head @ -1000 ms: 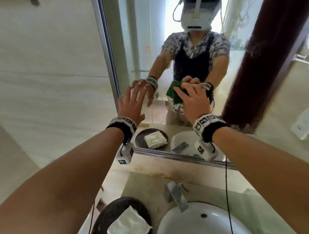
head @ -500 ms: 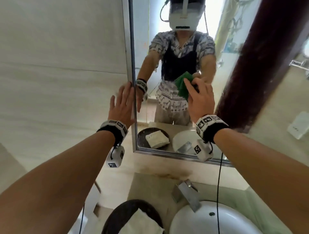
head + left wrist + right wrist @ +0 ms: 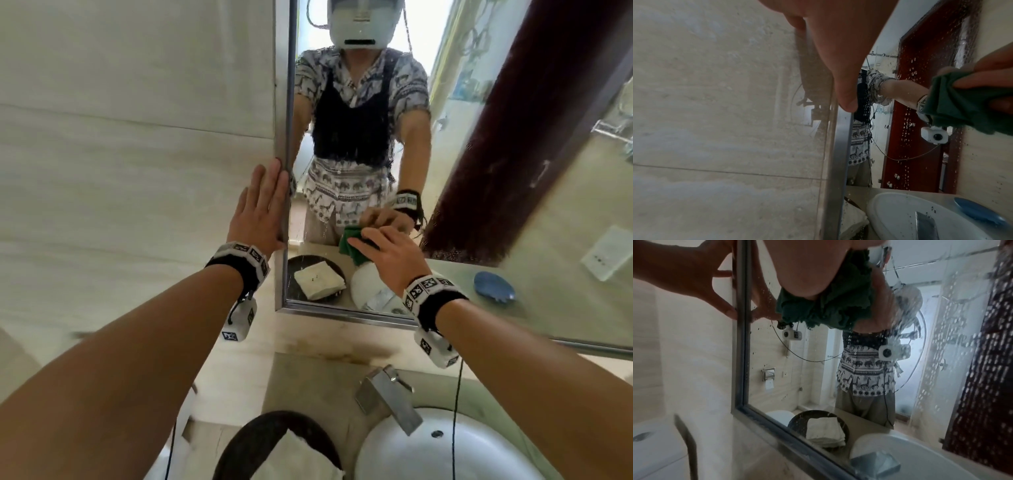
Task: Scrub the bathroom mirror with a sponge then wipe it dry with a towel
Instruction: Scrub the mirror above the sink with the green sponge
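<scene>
The wall mirror (image 3: 479,212) has a metal frame (image 3: 284,137) and water drops on its glass (image 3: 941,353). My right hand (image 3: 388,255) grips a bunched green sponge (image 3: 351,245) and presses it against the lower part of the glass. The sponge (image 3: 962,104) shows under my fingers, and in the right wrist view the sponge (image 3: 838,305) sits below my palm. My left hand (image 3: 263,205) lies flat with straight fingers (image 3: 838,65) on the tiled wall, touching the mirror's left frame. A folded white towel (image 3: 301,459) lies in a dark bowl (image 3: 253,435) on the counter below.
A chrome faucet (image 3: 390,397) and a white basin (image 3: 445,452) sit under the mirror on the right. The beige tiled wall (image 3: 137,171) fills the left. The mirror reflects a blue dish (image 3: 494,286) and a dark red door (image 3: 513,120).
My right hand has carried the sponge down from the middle of the glass to its lower part. My left hand has shifted from the glass onto the frame and the wall.
</scene>
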The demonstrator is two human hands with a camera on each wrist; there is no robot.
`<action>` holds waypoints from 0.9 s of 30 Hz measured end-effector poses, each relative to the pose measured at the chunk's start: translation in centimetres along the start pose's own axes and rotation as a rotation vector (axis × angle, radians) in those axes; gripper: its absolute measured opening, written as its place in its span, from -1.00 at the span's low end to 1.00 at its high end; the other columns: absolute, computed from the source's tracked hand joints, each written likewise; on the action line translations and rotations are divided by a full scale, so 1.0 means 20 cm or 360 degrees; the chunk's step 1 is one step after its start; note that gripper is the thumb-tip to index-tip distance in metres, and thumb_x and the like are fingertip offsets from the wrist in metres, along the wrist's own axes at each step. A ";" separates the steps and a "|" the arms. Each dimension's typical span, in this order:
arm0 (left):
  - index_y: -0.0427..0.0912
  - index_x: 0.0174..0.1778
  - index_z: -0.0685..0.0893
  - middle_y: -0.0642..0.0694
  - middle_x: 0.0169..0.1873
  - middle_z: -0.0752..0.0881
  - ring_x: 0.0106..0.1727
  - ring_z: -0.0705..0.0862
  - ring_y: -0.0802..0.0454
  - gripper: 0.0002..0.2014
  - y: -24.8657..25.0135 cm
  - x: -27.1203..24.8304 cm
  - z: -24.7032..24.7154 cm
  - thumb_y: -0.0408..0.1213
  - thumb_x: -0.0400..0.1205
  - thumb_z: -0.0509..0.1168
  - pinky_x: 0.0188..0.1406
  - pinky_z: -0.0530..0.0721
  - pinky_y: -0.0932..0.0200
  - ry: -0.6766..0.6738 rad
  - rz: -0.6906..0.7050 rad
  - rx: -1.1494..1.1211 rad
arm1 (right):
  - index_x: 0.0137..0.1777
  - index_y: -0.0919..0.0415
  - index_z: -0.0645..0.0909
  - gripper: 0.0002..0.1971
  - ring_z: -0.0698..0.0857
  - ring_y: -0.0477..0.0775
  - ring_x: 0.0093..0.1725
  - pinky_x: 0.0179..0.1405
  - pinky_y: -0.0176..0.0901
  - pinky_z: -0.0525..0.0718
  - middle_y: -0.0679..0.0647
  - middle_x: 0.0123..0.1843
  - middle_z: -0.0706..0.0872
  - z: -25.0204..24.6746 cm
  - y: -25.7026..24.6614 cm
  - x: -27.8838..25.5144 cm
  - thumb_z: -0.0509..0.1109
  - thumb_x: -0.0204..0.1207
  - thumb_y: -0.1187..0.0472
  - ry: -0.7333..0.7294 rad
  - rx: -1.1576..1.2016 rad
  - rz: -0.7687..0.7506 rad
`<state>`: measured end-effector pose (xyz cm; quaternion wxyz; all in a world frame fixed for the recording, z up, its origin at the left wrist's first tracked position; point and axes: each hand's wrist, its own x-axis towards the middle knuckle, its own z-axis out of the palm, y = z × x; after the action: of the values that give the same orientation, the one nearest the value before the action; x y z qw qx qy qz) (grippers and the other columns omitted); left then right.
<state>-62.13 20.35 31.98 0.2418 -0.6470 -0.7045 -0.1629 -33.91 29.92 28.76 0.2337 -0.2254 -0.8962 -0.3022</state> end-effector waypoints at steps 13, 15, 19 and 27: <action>-0.17 0.69 -0.36 -0.20 0.72 -0.23 0.73 -0.16 -0.27 0.40 0.00 -0.02 0.00 -0.01 0.28 0.65 0.65 0.21 -0.28 0.0032 0.0024 -0.0015 | 0.58 0.04 0.43 -0.46 0.50 0.20 0.23 0.07 0.00 0.67 0.14 0.40 0.54 -0.27 -0.03 0.47 0.25 0.59 0.31 0.0662 0.0184 0.0792; -0.16 0.68 -0.40 -0.15 0.70 -0.31 0.74 -0.17 -0.26 0.38 0.00 -0.03 0.01 -0.02 0.31 0.62 0.66 0.18 -0.27 0.0043 0.0023 0.0013 | 0.55 0.04 0.47 -0.47 0.50 0.20 0.21 0.02 0.03 0.71 0.10 0.38 0.57 -0.19 -0.11 0.43 0.34 0.56 0.25 0.0489 0.0067 0.0536; -0.18 0.70 -0.33 -0.15 0.72 -0.27 0.74 -0.17 -0.25 0.36 -0.01 -0.02 0.03 0.05 0.31 0.61 0.66 0.16 -0.27 0.0039 0.0013 0.0060 | 0.43 0.08 0.61 -0.48 0.60 0.18 0.06 -0.17 0.01 0.69 0.07 0.29 0.67 0.05 -0.28 0.29 0.50 0.44 0.32 0.0194 0.0047 0.0082; -0.18 0.70 -0.36 -0.15 0.72 -0.29 0.73 -0.21 -0.25 0.40 -0.01 -0.02 0.03 0.15 0.29 0.60 0.66 0.11 -0.30 -0.0004 -0.0015 0.0106 | 0.26 0.09 0.69 -0.54 0.63 0.21 -0.03 -0.46 -0.03 0.68 0.05 0.14 0.66 0.15 -0.43 0.18 0.29 0.36 0.38 -0.0174 0.0185 -0.0013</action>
<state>-62.29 20.28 31.29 0.2616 -0.6356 -0.7128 -0.1398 -42.25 26.65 24.84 0.1959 -0.2240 -0.9246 -0.2379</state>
